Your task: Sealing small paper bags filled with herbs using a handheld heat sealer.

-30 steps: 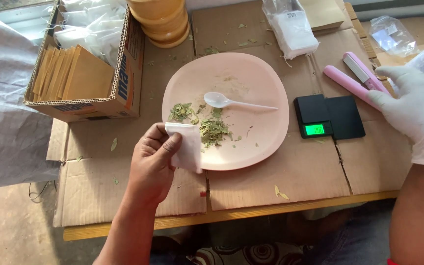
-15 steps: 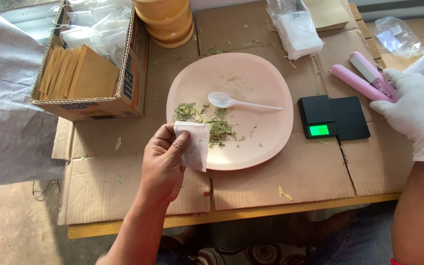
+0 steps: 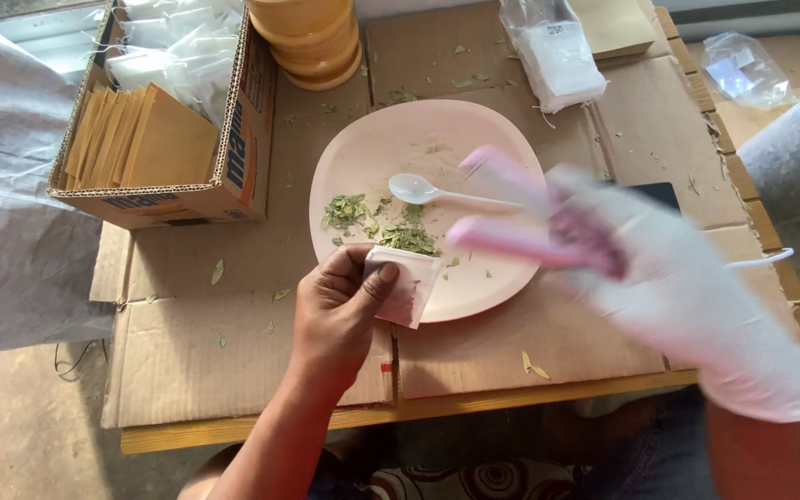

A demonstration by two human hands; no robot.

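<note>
A: State the left hand's position and grip.

B: The bare left hand [image 3: 340, 310] sits near the front edge of the table [image 3: 233, 361]. Thumb and fingers are closed on a small white pouch [image 3: 405, 282], held upright over the front rim of the pink plate [image 3: 372, 148].

A: And the right hand?

B: The gloved right hand [image 3: 696, 296] is blurred. Its fingers are closed around a pink clip-like tool [image 3: 502, 208], whose two arms stand apart above the plate.

A: Plate contents?

B: Dried green leaves [image 3: 377, 222] and a white spoon [image 3: 437, 193]. A cardboard box [image 3: 233, 190] stands at the back left corner.
</note>
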